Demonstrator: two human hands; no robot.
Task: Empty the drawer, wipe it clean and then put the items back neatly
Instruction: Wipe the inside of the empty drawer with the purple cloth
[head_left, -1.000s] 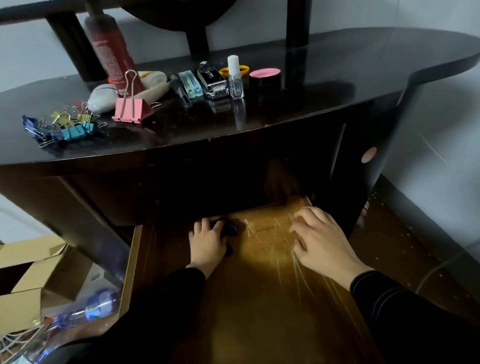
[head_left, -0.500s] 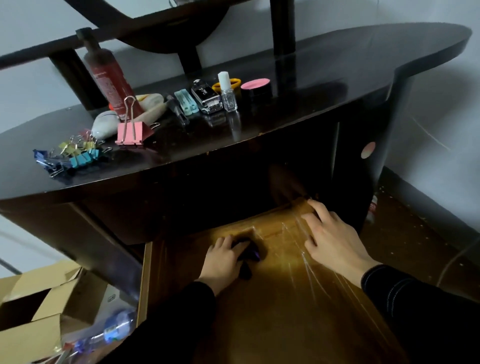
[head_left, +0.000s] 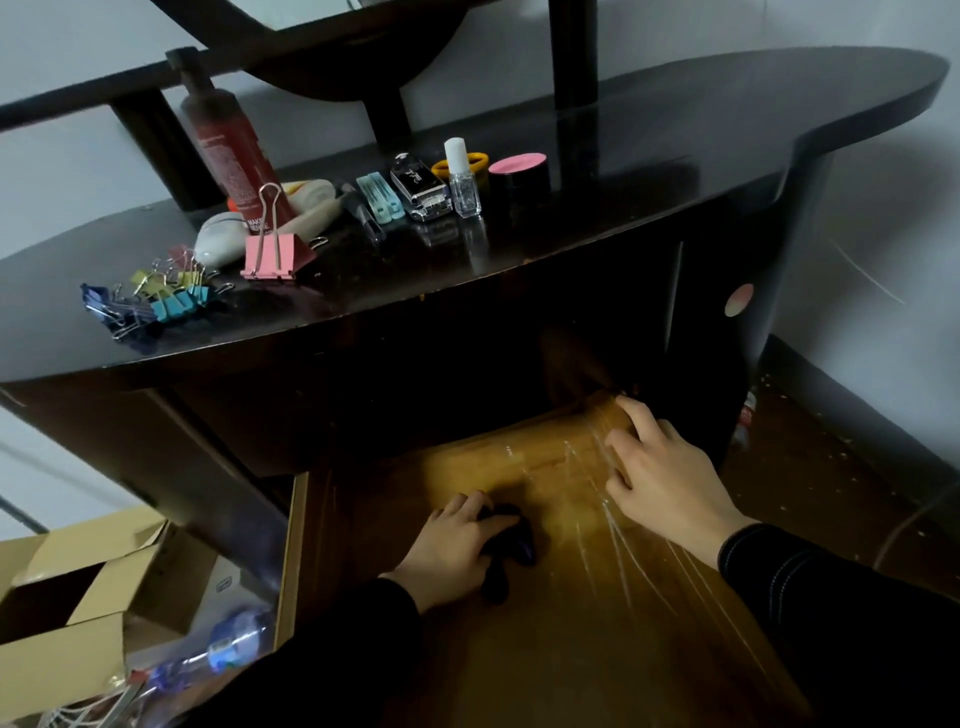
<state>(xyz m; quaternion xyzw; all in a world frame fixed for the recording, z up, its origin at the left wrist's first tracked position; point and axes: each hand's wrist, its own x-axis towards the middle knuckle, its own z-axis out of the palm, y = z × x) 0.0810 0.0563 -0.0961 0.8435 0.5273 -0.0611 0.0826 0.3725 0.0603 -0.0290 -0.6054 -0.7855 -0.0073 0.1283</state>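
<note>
The drawer (head_left: 597, 639) is pulled out below the dark desk, its yellow-brown bottom bare and scratched. My left hand (head_left: 449, 551) holds a small dark cloth (head_left: 509, 545) pressed against the drawer bottom near the middle. My right hand (head_left: 660, 473) rests on the drawer's far right part with its fingers spread. On the desk top (head_left: 649, 145) lie the taken-out items: coloured binder clips (head_left: 156, 299), a pink binder clip (head_left: 275, 249), a red bottle (head_left: 228, 150), hair clips (head_left: 382, 197), a lighter (head_left: 418, 192), a small clear bottle (head_left: 462, 179) and a pink-lidded jar (head_left: 519, 171).
An open cardboard box (head_left: 78, 623) and a plastic bottle (head_left: 228, 649) lie on the floor left of the drawer. The desk's dark side panel (head_left: 737, 312) stands right of the drawer. A mirror frame (head_left: 358, 57) rises at the back.
My left hand has slid the cloth to the right and toward me across the drawer bottom. My right hand has shifted slightly farther back on the right side.
</note>
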